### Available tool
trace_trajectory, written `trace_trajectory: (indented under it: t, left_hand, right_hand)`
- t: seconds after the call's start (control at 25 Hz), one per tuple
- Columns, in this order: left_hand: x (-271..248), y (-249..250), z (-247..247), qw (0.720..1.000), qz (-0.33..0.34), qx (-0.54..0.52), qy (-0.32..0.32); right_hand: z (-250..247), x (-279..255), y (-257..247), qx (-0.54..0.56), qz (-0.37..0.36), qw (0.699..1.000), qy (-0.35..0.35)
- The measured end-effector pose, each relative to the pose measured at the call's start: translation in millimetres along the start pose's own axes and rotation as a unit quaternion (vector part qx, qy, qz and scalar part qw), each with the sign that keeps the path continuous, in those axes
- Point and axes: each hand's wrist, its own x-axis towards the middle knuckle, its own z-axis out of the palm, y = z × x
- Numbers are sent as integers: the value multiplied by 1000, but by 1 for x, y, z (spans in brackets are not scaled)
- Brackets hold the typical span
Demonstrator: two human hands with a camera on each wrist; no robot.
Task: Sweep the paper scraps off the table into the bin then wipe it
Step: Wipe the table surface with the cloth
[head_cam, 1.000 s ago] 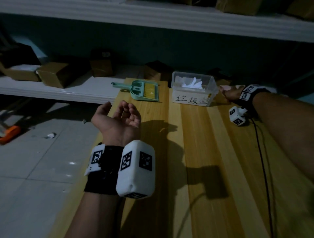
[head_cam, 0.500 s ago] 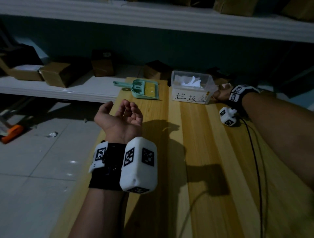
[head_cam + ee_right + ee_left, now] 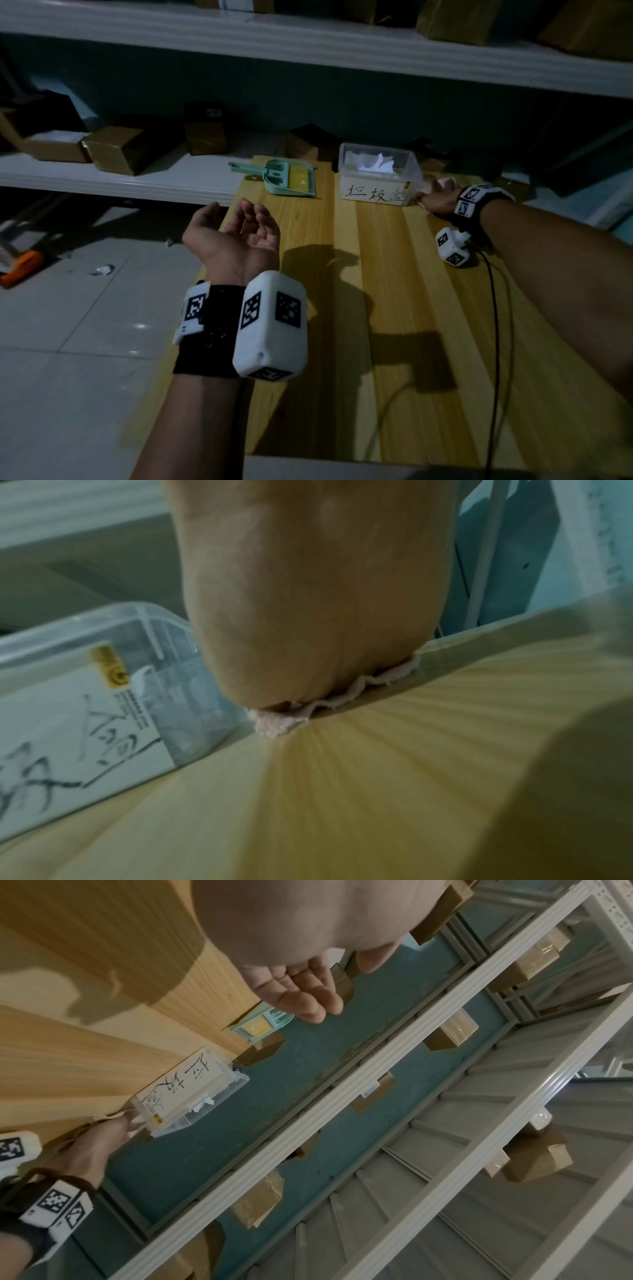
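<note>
A clear plastic bin [image 3: 376, 192] with a handwritten label stands at the far end of the wooden table [image 3: 376, 308], with white paper scraps [image 3: 375, 164] inside. My right hand [image 3: 438, 200] presses flat on a pinkish cloth [image 3: 428, 181] right beside the bin's right wall. In the right wrist view the cloth [image 3: 274, 725] peeks out from under the hand, close to the bin [image 3: 85, 696]. My left hand [image 3: 239, 233] hovers palm up over the table's left edge, fingers loosely curled, holding nothing. A green dustpan with a brush [image 3: 291, 178] lies left of the bin.
A white shelf [image 3: 102, 178] with cardboard boxes [image 3: 113, 147] runs behind and left of the table. Tiled floor [image 3: 85, 325] lies to the left, with an orange tool [image 3: 20, 270] on it. A black cable [image 3: 493, 308] trails from my right wrist across the table.
My right hand has slid the cloth leftward along the far end until it sits beside the bin. The left hand has barely moved.
</note>
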Motion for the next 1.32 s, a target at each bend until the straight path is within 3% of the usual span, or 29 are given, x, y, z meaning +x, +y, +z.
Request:
trace_trajectory:
  t: [0.28,0.44,0.52,0.72,0.84,1.32]
  left_hand:
    - [-30,0,-7,1000,-3,2,-11]
    - [-46,0,-16,1000,4,20,-17]
    - [-52,1,-21,999,6,29,-20]
    - [-58,6,-26,999,7,41,-17]
    - [-62,3,-27,999,-2,42,-20]
    - [-93,-41,-36,999,-30,44,-7]
  right_hand:
    - [15,-44,18,59,38,998,-3]
    - [12,-85,25,97,25,995,5]
    - [15,-101,27,69,18,997,3]
    - [45,-114,40,43,75,996,-11]
    - [51,-148,35,42,75,996,-1]
    - [67,-237,48,28,58,995,-71]
